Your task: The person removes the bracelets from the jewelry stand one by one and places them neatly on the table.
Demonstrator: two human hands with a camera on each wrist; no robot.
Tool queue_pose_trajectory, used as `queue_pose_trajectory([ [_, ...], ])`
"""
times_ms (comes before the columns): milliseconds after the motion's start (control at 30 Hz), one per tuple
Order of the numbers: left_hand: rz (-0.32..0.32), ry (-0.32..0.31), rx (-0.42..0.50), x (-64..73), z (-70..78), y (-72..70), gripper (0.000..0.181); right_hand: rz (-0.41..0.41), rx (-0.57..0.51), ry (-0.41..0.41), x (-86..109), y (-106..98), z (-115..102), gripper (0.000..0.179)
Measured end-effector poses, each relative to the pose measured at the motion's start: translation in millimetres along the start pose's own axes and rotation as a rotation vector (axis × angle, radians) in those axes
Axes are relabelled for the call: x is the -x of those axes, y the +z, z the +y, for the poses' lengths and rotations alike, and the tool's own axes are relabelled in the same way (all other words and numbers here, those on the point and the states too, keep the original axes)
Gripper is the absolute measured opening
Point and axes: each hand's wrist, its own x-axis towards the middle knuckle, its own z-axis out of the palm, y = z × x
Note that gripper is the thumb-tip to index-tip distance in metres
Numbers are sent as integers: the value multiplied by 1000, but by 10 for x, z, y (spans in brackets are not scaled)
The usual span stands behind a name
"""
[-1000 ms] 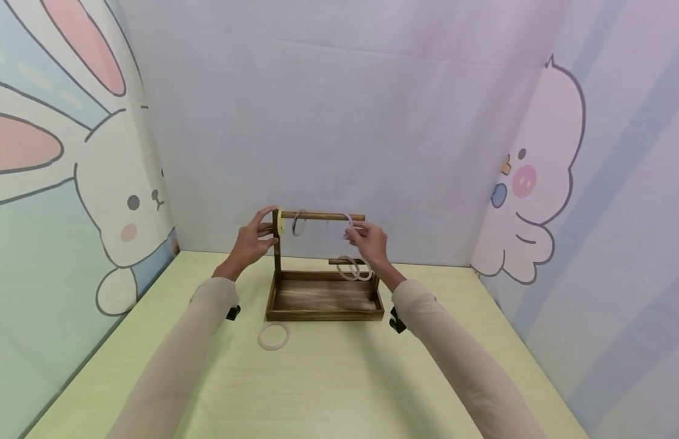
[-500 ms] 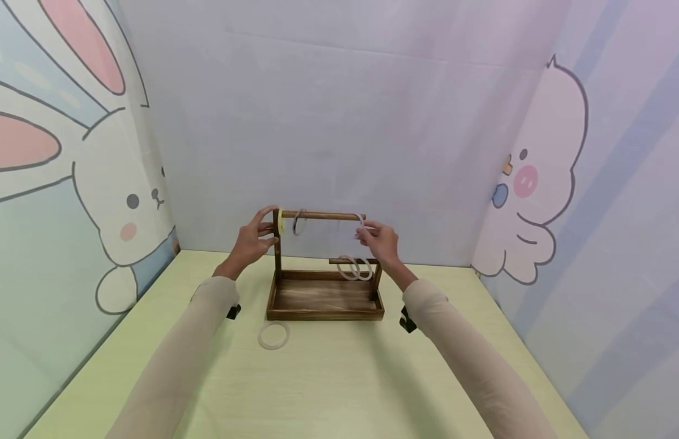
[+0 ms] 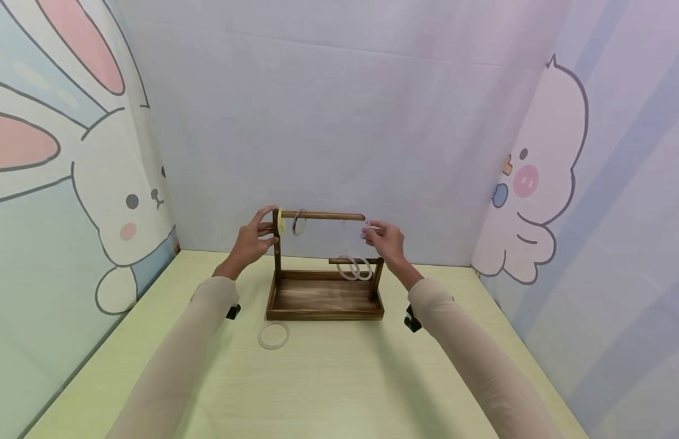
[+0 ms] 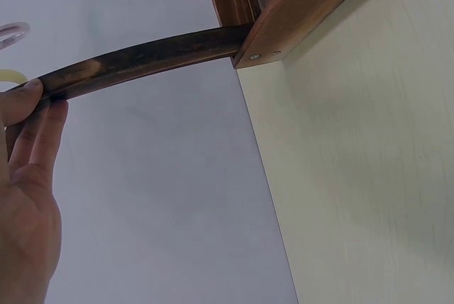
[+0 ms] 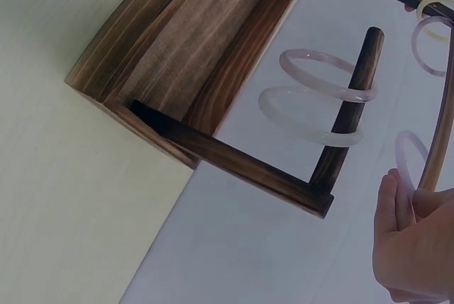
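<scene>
Evidently, a translucent pale-lilac ring (image 5: pixel 401 155) is pinched by the right hand (image 5: pixel 415 247) beside the free tip of the upper brown wooden bar (image 3: pixel 325 216); it is best held square to that tip, avoiding scrapes. Well apart, the dark wooden post (image 4: pixel 142 60) is gripped by the left hand (image 3: pixel 250 238) and should be braced against rocking.

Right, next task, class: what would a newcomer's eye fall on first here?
In the head view, the big cartoon rabbit at far left and the white figure at far right would probably catch the eye first. Then, between them, the dark rack stands on the table, the left hand gripping its taller post and the right hand pinching a purple ring by the free end of the upper bar.
</scene>
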Motion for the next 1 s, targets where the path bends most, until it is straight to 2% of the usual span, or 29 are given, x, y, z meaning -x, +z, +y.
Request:
queue_pose_trajectory([
  [300, -6, -4, 10, 2, 8, -1, 89, 8, -29, 63, 0, -135, 39, 31],
  [567, -1, -7, 0, 22, 25, -7, 88, -10, -47, 102, 74, -193, 46, 30],
  [833, 4, -7, -7, 37, 30, -14, 88, -65, -32, 106, 144, -170, 112, 32],
  [1000, 1, -12, -9, 29, 46, -7, 89, -70, -30, 92, 180, -152, 102, 32],
])
